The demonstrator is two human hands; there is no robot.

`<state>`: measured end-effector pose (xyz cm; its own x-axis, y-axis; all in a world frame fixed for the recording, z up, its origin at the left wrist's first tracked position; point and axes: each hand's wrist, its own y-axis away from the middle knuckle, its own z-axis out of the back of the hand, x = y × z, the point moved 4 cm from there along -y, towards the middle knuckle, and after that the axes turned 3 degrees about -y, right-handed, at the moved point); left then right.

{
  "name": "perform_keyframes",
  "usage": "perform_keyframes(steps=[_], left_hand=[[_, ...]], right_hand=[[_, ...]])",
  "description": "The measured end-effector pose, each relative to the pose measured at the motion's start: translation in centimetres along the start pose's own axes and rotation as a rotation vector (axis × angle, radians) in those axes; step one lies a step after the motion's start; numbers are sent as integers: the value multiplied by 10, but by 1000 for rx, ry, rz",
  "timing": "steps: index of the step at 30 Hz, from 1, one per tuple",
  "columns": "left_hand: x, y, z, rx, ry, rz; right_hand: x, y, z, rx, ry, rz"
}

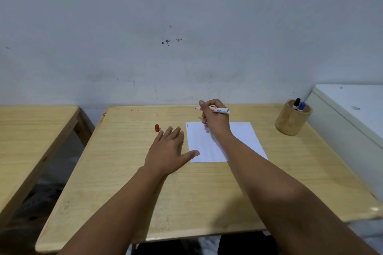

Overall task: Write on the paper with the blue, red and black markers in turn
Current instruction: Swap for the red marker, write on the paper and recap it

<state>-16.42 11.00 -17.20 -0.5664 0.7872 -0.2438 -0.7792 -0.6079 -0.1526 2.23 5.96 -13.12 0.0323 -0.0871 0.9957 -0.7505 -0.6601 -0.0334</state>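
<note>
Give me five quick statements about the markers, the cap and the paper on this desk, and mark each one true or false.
1. The right hand holds the red marker uncapped. True.
2. The red cap lies on the paper. False: it lies on the wooden table, left of the paper, just beyond the left hand's fingertips.
3. The left hand grips a marker. False: it is open and flat, thumb at the paper's edge.
4. The black marker and blue marker stand in the wooden holder. True.
5. The paper's top left corner carries blue and red marks. True.
</note>
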Motion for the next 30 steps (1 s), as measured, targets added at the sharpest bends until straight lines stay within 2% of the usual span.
perform_keyframes(steps=[1, 4, 6, 9, 12, 14, 16, 18, 20, 23, 26, 30], left_hand=[[0, 2, 4, -59, 29, 2], [4, 2, 26, -403, 63, 81], [11, -3, 40, -515, 69, 186], [31, -14, 40, -410, 62, 328], [51, -23, 30, -252, 110, 335], [54, -24, 29, -241, 193, 366], [50, -26, 37, -281, 421, 456], [41, -32, 50, -331, 756, 524], [24, -42, 66, -352, 1069, 521], [-3, -54, 88, -340, 1324, 494], [-24, -62, 100, -309, 1396, 474], [-51, -64, 108, -261, 1372, 414]], right_hand=[[9, -1, 4, -20, -11, 16], [31, 0, 13, -23, -137, -32], [39, 1, 19, -16, -214, -120], [43, 2, 30, -50, -181, -127], [43, 10, 39, -31, -105, -105], [42, 15, 45, 13, -57, -123], [39, 19, 51, 74, 7, -116], [38, 23, 54, 130, 80, -57], [38, 27, 57, 153, 143, 19], [46, 33, 60, 163, 212, 121], [58, 37, 67, 155, 236, 185], [73, 40, 79, 138, 249, 244]])
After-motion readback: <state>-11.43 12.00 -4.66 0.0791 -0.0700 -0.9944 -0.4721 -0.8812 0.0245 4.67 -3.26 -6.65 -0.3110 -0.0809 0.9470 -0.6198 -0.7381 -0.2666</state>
